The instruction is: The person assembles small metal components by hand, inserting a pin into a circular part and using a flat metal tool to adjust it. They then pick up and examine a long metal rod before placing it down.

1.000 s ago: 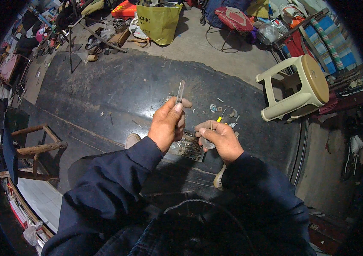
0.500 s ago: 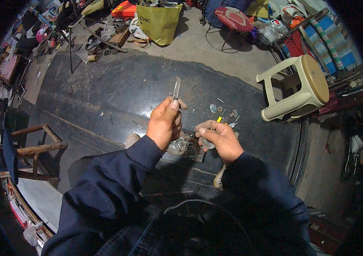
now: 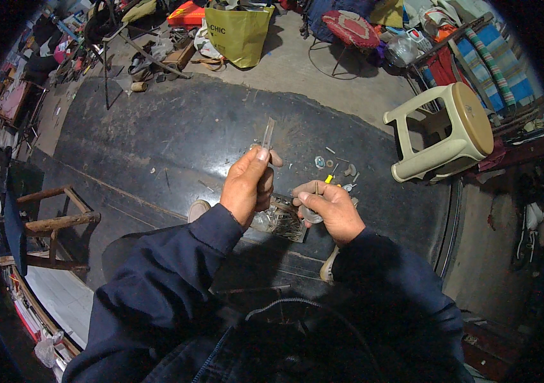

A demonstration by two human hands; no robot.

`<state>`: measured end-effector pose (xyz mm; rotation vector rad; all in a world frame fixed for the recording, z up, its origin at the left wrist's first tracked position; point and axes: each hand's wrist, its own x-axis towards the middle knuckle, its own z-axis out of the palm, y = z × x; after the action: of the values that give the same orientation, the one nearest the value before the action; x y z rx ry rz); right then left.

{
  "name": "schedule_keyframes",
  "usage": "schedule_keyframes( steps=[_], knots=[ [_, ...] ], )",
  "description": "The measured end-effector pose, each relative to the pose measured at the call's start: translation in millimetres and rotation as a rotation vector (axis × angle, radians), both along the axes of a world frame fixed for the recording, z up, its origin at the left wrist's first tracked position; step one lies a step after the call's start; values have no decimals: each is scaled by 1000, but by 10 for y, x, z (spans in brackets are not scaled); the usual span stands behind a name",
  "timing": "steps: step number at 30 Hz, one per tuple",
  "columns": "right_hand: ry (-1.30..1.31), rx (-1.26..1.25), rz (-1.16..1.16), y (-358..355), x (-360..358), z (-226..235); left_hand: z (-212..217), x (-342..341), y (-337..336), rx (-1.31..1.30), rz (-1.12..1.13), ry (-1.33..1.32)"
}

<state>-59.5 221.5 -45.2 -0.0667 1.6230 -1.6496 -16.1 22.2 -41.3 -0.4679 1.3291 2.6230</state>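
My left hand [image 3: 246, 182] is closed, thumb on top, around a narrow slotted metal piece [image 3: 268, 132] with a slanted tip that points away from me. To its right, my right hand [image 3: 332, 210] pinches a small round, greyish disc-like part [image 3: 312, 214] with a thin pin [image 3: 316, 187] standing up by the fingertips. What exactly either part belongs to I cannot make out. Below and between the hands lies an open box of small metal bits [image 3: 291, 220], partly hidden by my fingers. Beyond my right hand, a yellow-handled tool [image 3: 329, 179] rests among several loose small parts [image 3: 350, 170].
A dark mat [image 3: 157, 127] covers the floor under my hands. At the right stands a cream plastic stool [image 3: 438, 131]; at the left, a wooden-framed stool [image 3: 61, 220]. A yellow-green bag [image 3: 240, 35] and a red-topped round stool [image 3: 350, 29] are at the far side.
The slotted metal piece in my left hand has tilted slightly to the right and turned a little. My right hand stays where it was.
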Motion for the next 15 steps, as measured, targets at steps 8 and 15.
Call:
schedule_keyframes(
  steps=[8,15],
  knots=[
    [-4,6,7,-1,0,-2,20,-5,16,-69,39,-18],
    [-2,15,9,-5,6,-3,-20,6,-15,-65,-2,3]
  ],
)
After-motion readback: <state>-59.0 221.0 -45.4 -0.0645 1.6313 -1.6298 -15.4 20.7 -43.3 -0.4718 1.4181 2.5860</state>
